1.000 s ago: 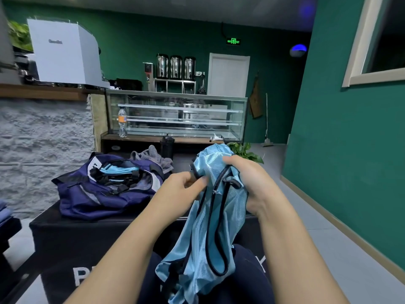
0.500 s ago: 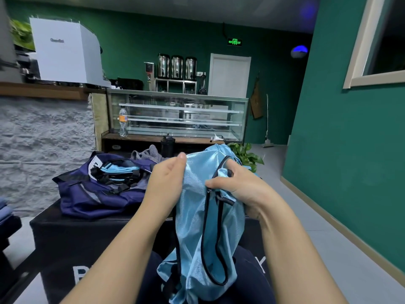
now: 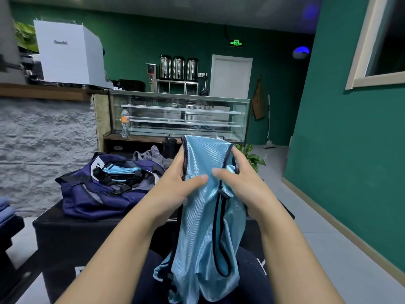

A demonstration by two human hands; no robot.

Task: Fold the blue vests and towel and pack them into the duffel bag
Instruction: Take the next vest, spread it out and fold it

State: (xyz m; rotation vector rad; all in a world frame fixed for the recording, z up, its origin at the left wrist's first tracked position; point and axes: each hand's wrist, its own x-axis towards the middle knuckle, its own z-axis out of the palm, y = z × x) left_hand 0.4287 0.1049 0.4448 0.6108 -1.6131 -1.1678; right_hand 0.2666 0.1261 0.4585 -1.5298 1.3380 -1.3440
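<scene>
A light blue mesh vest [image 3: 203, 233] with dark trim hangs in front of me, above my lap. My left hand [image 3: 177, 183] grips its upper left edge, thumb across the front. My right hand [image 3: 243, 183] holds the upper right edge, thumb on the cloth and fingers behind. The navy duffel bag [image 3: 103, 189] lies open on the black table [image 3: 65, 233] to the left, with blue cloth [image 3: 118, 170] showing inside. A grey towel [image 3: 151, 155] sits bunched behind the bag.
A black bottle [image 3: 168, 145] stands behind the towel. A glass display case [image 3: 179, 117] and a stone counter [image 3: 43, 150] lie beyond the table. A potted plant [image 3: 252, 156] is at the right. Folded blue cloth [image 3: 6, 209] sits at the far left edge.
Both hands have lifted the vest higher and spread its top edge flat between them. My left hand has shifted from pinching the bunched top to gripping the left edge.
</scene>
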